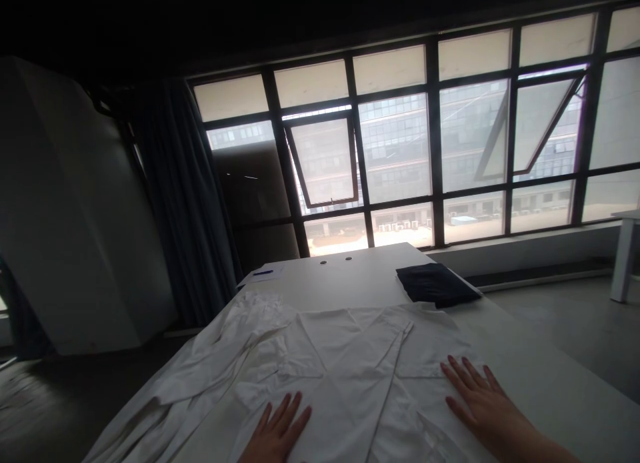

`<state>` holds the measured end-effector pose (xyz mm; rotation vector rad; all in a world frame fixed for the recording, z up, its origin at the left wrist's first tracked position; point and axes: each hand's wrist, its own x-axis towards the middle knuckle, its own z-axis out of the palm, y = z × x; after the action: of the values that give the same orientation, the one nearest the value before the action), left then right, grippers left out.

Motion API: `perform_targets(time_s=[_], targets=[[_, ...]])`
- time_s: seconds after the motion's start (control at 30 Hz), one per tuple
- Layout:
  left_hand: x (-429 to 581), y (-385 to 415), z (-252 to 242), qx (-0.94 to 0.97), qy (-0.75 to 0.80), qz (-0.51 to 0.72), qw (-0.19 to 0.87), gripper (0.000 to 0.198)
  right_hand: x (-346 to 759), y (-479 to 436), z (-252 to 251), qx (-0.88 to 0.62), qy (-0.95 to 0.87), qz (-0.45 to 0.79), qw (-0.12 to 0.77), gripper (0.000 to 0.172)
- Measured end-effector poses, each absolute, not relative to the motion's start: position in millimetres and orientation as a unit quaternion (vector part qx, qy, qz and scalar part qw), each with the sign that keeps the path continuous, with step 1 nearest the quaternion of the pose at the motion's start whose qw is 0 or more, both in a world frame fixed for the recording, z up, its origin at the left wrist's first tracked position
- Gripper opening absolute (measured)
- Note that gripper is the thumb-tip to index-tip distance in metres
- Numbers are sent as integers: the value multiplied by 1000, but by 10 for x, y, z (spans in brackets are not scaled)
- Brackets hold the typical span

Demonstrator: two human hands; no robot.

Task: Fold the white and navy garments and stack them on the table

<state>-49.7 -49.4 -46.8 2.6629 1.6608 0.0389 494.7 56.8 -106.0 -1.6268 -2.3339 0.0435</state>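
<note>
A white garment (pixel 345 376) with a crossed, V-shaped front lies spread on the white table. My left hand (pixel 277 429) rests flat on its left part, fingers apart. On the garment's right edge lies my right hand (pixel 480 399), palm down with the fingers spread. Neither hand grips anything. Some creases show in the cloth between the hands. The bottom of the garment runs out of view below.
More crumpled white cloth (pixel 200 376) lies along the table's left side. A folded dark cloth (pixel 435 284) sits near the right edge of the table (pixel 360 286). Paper with a pen (pixel 263 273) lies at the far left corner. Windows and a dark curtain (pixel 185 203) stand beyond.
</note>
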Motion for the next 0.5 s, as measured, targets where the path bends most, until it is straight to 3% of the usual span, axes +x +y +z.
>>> perform_targets(time_s=[0.33, 0.4, 0.5], targets=[[-380, -176, -454, 817, 573, 19, 59, 85, 4857, 946, -719, -554, -822, 51, 120, 72], [-266, -162, -587, 831, 551, 19, 75, 76, 4875, 914, -688, -561, -815, 43, 135, 70], [-35, -222, -706, 866, 489, 24, 107, 46, 4855, 708, -580, -557, -810, 47, 176, 63]])
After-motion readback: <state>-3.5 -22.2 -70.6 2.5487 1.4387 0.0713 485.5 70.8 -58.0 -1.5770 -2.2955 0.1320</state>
